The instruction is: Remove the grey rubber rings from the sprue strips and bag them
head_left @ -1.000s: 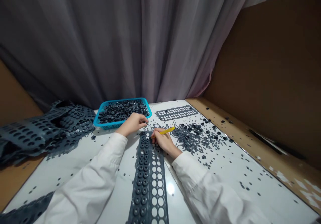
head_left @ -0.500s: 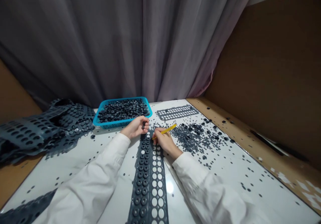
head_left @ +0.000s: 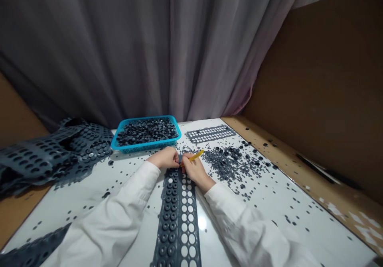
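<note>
Yellow stick (head_left: 194, 156) sits pinched in the right hand (head_left: 195, 169), just beside the left hand (head_left: 164, 158), both at the far end of a gray holed strip (head_left: 176, 219). Whether the left holds anything is hidden. Dark rings (head_left: 227, 165) litter the white surface (head_left: 269, 219); more fill a blue basket (head_left: 143, 149).

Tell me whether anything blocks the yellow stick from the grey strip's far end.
Nothing visible: the yellow stick in the right hand ends at the far end of the grey strip, beside the left hand.
</note>
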